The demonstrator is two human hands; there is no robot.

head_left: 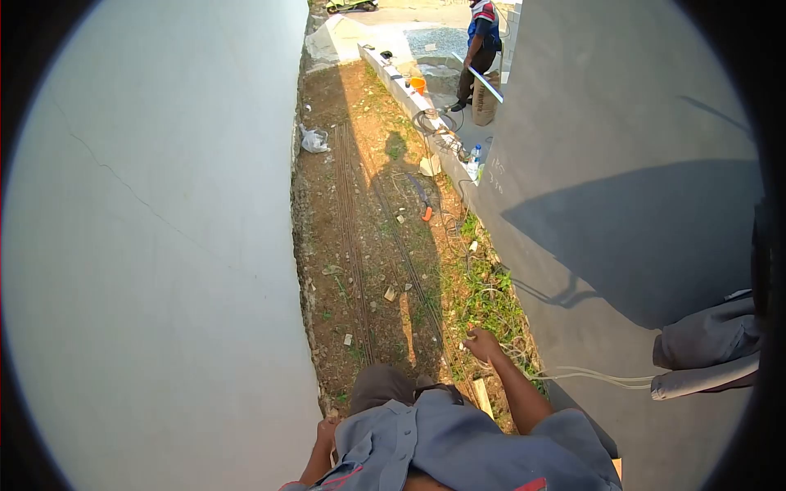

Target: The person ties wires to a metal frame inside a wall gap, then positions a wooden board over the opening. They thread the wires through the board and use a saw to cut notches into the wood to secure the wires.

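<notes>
My right hand reaches forward over the strip of ground, its fingers curled together near the green weeds. Whatever the fingers may hold is too small to make out. Down beside my hip, close to the white wall, is my left hand, its fingers mostly hidden. Long thin rusty rods lie lengthwise on the soil ahead of me. Farther up, a handsaw with an orange handle rests on the ground.
A grey wall rises on the right, with pale cables and hanging grey cloth. Ahead, a low ledge carries a bottle and an orange container. Beyond it stands a person beside a brown sack.
</notes>
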